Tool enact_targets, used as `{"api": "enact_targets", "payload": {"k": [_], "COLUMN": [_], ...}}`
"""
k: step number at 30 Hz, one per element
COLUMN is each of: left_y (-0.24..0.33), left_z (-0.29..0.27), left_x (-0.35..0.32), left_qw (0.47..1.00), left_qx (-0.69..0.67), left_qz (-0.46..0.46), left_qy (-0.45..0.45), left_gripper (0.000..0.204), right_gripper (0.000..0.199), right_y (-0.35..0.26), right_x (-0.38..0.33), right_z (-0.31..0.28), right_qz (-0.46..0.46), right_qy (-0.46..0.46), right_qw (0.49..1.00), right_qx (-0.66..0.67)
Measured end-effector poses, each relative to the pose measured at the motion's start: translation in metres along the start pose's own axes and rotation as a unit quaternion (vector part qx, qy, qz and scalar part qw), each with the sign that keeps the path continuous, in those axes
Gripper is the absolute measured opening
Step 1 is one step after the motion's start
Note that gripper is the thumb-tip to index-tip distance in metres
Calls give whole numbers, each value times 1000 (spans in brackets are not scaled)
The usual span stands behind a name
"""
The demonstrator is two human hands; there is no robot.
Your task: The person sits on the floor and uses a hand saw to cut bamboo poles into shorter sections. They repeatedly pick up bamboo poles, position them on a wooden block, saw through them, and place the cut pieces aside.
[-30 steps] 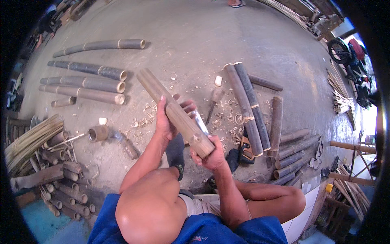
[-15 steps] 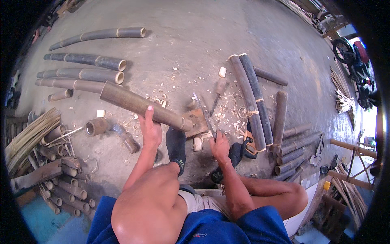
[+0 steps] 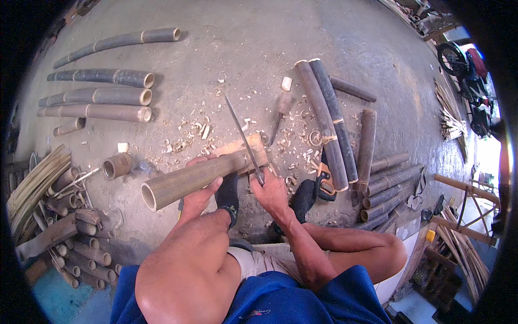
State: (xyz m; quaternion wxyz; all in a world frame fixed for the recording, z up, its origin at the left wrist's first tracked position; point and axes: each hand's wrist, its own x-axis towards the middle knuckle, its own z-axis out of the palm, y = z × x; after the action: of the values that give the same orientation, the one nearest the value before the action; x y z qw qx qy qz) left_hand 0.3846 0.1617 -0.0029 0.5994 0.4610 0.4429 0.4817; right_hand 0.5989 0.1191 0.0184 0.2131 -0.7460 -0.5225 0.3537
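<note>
My left hand grips a brownish bamboo tube, thumb on the near side and fingers round the far side. Its hollow open end faces lower left; the other end lies over a light wooden block on the floor. In my right hand is the handle of a knife with a long narrow blade. The blade points away and leftward, crossing above the block by the tube's right end. Whether its edge touches the bamboo I cannot tell.
Pale shavings litter the concrete floor around the block. Several bamboo lengths lie at far left, with more at right. A wooden-handled tool, a handsaw and a short bamboo ring lie within reach. Bamboo piles flank my legs.
The bamboo tube has swung round, its open end dropping from far left to near left. The knife has moved left across the block. My left hand has shifted its grip.
</note>
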Motion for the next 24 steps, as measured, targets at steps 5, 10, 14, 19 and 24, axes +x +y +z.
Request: {"api": "enact_targets", "payload": {"k": [5, 10, 14, 19, 24], "left_y": [-4, -4, 1, 0, -6], "left_z": [7, 14, 11, 12, 11], "left_x": [-3, -1, -2, 0, 4], "left_qw": [1000, 999, 999, 998, 998], "left_qx": [-4, -13, 26, 34, 41], "left_qz": [-2, 17, 1, 1, 18], "left_qy": [30, 40, 32, 45, 33], "left_gripper": [59, 60, 58, 57, 56], "right_gripper": [32, 39, 34, 36, 36], "right_y": [-5, -5, -14, 12, 14], "right_x": [5, 17, 0, 14, 12], "right_z": [15, 15, 15, 16, 12], "right_qz": [-126, -3, -104, 70, 13], "right_qy": [85, -37, 34, -84, -13], "right_qw": [982, 994, 994, 988, 998], "right_qx": [115, -104, 23, -107, -61]}}
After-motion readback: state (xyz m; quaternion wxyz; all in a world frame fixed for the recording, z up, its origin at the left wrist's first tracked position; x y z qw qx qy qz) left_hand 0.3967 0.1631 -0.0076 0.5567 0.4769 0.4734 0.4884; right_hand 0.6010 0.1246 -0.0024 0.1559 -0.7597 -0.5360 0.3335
